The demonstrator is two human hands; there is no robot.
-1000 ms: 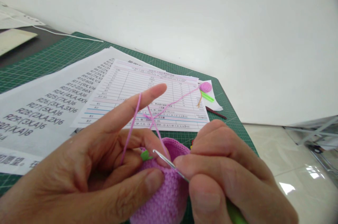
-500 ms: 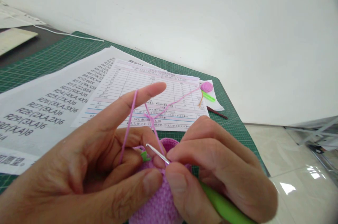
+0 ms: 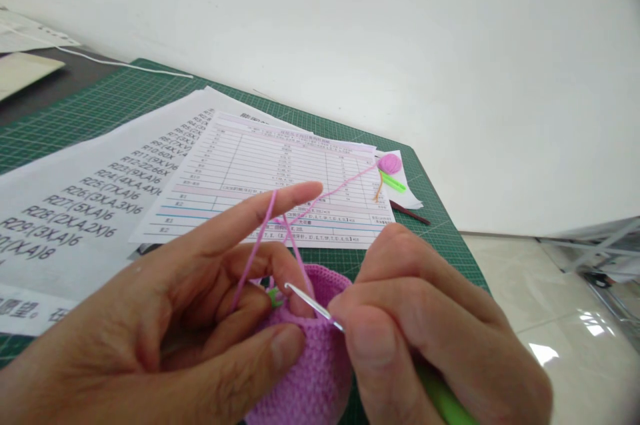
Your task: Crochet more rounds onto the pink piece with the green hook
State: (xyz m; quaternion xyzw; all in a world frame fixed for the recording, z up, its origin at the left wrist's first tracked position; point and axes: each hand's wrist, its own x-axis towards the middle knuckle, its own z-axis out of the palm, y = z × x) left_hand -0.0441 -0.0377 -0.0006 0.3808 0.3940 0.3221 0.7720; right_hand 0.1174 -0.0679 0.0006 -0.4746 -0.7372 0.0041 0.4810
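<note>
Printed charts (image 3: 280, 168) lie on a green cutting mat (image 3: 125, 97); tiled floor (image 3: 560, 305) beside.

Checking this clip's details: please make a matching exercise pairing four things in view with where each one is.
Things:
1. Crochet hook
2. Pink yarn ball
3. Crocheted piece
4. Printed chart

Places:
A. On a white paper scrap
B. Lying over a larger printed sheet
C. Pinched in the right hand
D. Held in the left hand

Pairs: 1-C, 2-A, 3-D, 4-B
</note>
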